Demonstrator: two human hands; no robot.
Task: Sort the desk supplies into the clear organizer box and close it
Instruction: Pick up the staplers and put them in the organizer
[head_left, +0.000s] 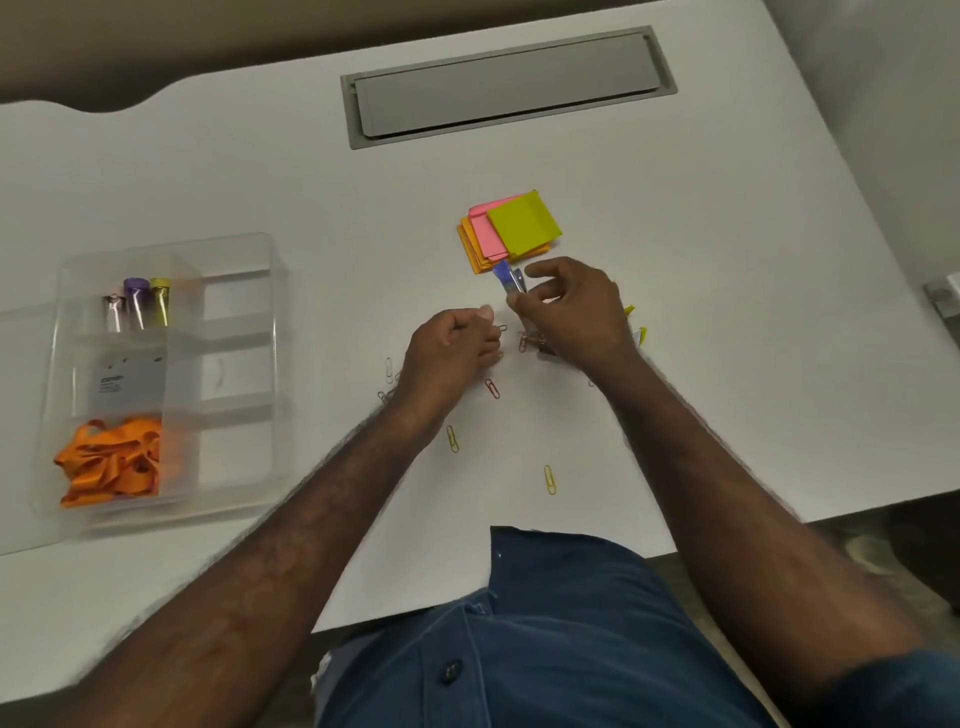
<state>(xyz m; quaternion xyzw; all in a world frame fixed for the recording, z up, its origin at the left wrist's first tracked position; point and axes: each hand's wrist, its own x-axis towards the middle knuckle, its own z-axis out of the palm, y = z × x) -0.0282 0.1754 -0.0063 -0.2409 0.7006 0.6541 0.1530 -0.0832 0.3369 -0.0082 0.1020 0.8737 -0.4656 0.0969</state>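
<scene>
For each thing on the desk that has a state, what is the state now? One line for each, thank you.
Organizer box: open, partly filled.
Rubber bands: in the box's near left compartment.
Markers: in the box's far left compartment.
Sticky notes: stacked on the desk, unsorted.
Paper clips: scattered loose on the desk.
Binder clips: held in the right hand.
Left hand: closed; contents cannot be seen.
Cable hatch: shut.

I see even, soft overhead light on the white worktop (675, 312), with barely any shadows and no glare. My wide lens bends the worktop's edges. The clear box (244, 483) and both forearms look smeared and blurry.
</scene>
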